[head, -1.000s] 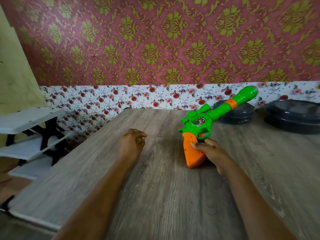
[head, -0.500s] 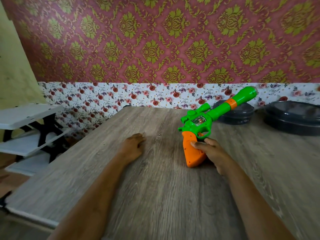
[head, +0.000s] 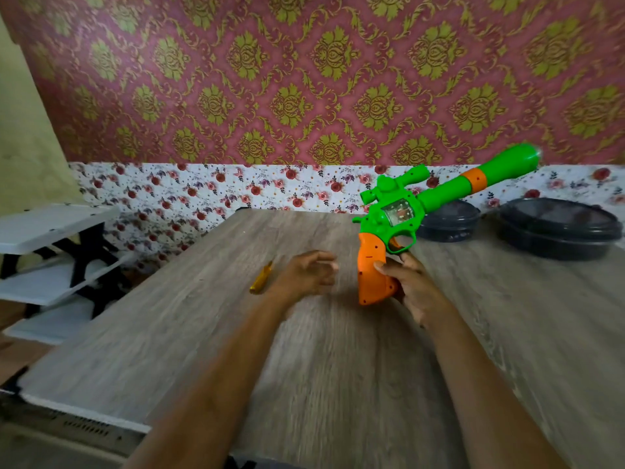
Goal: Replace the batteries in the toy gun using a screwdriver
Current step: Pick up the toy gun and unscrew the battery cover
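Wood-grain table (head: 338, 367) under busy red-and-gold wallpaper, and straight to the hands. The right hand (head: 411, 289) is wrapped around the orange grip (head: 372, 265) of the toy gun (head: 399, 214), thumb across the side. It holds the gun clear of the table, with the green barrel slanting up and away to the right. The left hand (head: 306, 274) is blurred, but its fingers look loose and spread with nothing in them, just beside the grip and not touching it.

Just outside the left hand, on the far side from the gun, the yellow-handled screwdriver (head: 261, 281) lies flat on the table. Nobody is holding it.

So where does the job stand? The orange grip looks closed all round, with small dots on it that could be screw holes. I see no cover off, no loose screw and no batteries, old or new. Going on that, the opening-up shows no sign of being done. What looks to be left is taking up the screwdriver, freeing the cover, swapping the cells and closing it. Whether fresh cells already sit inside, I cannot tell.

Further out, beyond the right hand, two dark lidded containers (head: 449, 221) (head: 558, 231) sit at the back of the table. Well off past the left hand stands a white shelf rack (head: 50, 225).
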